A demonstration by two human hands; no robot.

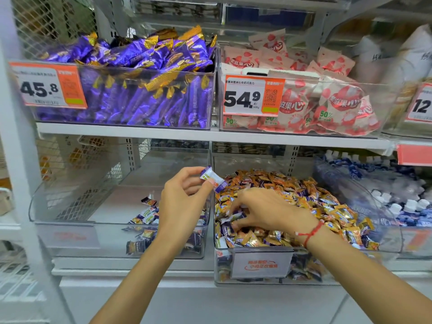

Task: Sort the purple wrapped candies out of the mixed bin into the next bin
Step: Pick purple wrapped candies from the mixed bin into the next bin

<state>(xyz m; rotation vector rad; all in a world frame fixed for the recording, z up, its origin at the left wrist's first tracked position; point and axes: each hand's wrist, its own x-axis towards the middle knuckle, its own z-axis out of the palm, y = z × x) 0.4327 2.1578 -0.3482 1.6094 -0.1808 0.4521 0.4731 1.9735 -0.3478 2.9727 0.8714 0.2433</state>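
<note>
The left hand (181,197) is pinching one purple candy (213,179) between thumb and fingertips, holding it tilted in the air above the wall dividing the two lower bins. The right hand (266,210) is reaching into the mixed bin (257,265), its fingers curling down among the wrappers and touching purple pieces at the heap's left side; whether they are gripping one cannot be told. A red string bracelet (309,232) is circling the right wrist. The mixed bin is holding a high heap of orange, gold and purple candies. The next bin (65,226), just to its left, is showing bare floor at the rear and left, with a small group of sorted candies (146,217) lying at its front right, partly hidden behind the left forearm. Both bins are clear plastic and are sitting on a white shop shelf. On the shelf above, a bin of purple bars (140,94) is carrying a 45.8 tag (48,86), and a bin of pink packs (327,106) is carrying a 54.9 tag (253,95). A bin of blue and white sweets (385,195) is standing to the right of the mixed bin. Wire mesh is backing the shelves at left.
</note>
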